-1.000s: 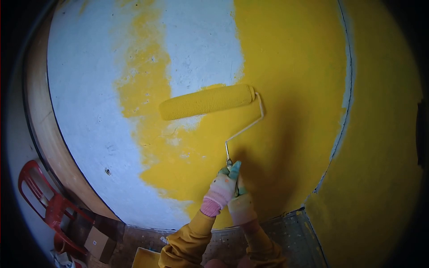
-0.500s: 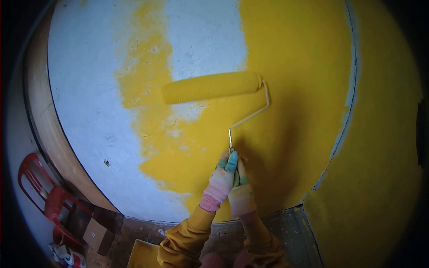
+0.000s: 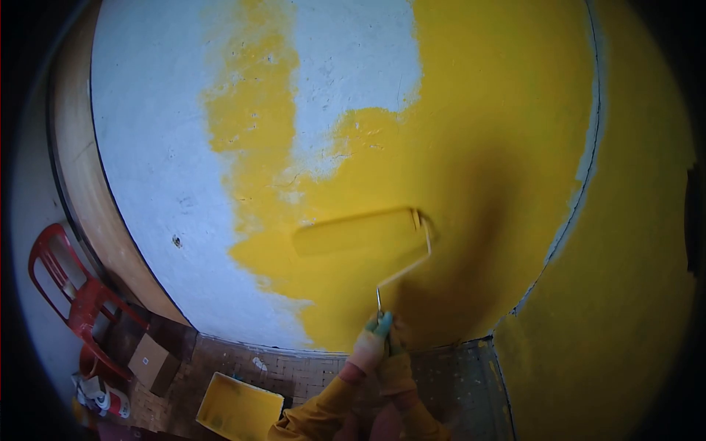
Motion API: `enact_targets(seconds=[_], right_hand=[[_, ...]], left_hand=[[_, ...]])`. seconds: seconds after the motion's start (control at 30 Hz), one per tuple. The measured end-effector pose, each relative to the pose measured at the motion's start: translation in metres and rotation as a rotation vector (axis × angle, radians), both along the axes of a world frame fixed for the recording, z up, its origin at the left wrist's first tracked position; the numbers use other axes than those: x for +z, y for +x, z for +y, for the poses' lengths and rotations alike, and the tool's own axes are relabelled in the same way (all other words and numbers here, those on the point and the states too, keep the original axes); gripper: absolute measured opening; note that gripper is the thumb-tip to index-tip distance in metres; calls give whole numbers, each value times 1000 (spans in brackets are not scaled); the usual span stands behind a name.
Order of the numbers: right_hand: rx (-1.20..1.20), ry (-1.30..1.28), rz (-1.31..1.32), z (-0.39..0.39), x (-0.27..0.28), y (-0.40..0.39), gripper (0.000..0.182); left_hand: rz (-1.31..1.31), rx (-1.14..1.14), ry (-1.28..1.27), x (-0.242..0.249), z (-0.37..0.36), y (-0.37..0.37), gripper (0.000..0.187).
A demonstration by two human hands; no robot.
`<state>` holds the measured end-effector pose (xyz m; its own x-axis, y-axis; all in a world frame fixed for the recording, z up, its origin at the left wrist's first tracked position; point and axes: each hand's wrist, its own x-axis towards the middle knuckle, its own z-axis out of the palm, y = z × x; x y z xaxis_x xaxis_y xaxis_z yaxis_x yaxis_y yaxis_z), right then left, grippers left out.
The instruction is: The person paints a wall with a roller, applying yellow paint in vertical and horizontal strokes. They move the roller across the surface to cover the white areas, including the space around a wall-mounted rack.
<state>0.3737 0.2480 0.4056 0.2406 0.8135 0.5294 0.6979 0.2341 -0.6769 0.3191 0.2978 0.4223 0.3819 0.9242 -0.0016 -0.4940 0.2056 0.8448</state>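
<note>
Both my hands wear paint-stained gloves and are wrapped round the handle of a paint roller (image 3: pixel 357 234). My left hand (image 3: pixel 371 344) is in front, its fingertips green. My right hand (image 3: pixel 396 360) grips just beside and behind it, partly hidden. The yellow roller sleeve lies against the yellow-painted part of the wall (image 3: pixel 507 95), its bent wire frame leading down to my hands. Left of it the wall is pale blue-white, with a patchy yellow strip running upward.
At the lower left stand a red plastic chair (image 3: pixel 87 305), a cardboard box (image 3: pixel 153 364) and a white-and-red bucket (image 3: pixel 115 403). A yellow paint tray (image 3: pixel 239 408) lies on the floor left of my arms. A cracked wall corner (image 3: pixel 588 162) runs down at right.
My hands and the roller have moved down the wall. Fresh yellow shows where the roller was, and more of the paint tray is in view.
</note>
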Motion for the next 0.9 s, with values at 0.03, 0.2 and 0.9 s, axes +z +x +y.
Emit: enact_targets(seconds=[0.03,0.2,0.9], right_hand=[[-48,97,-221,5,12,4,51],[29,27,-152,9,22,4,39],[144,-94,191,-8,-3,25,51]], left_hand=[[-1,3,-6,19,2,2,28],[0,55,96,32,2,-1,25],[368,140,16,-33,5,21,29]])
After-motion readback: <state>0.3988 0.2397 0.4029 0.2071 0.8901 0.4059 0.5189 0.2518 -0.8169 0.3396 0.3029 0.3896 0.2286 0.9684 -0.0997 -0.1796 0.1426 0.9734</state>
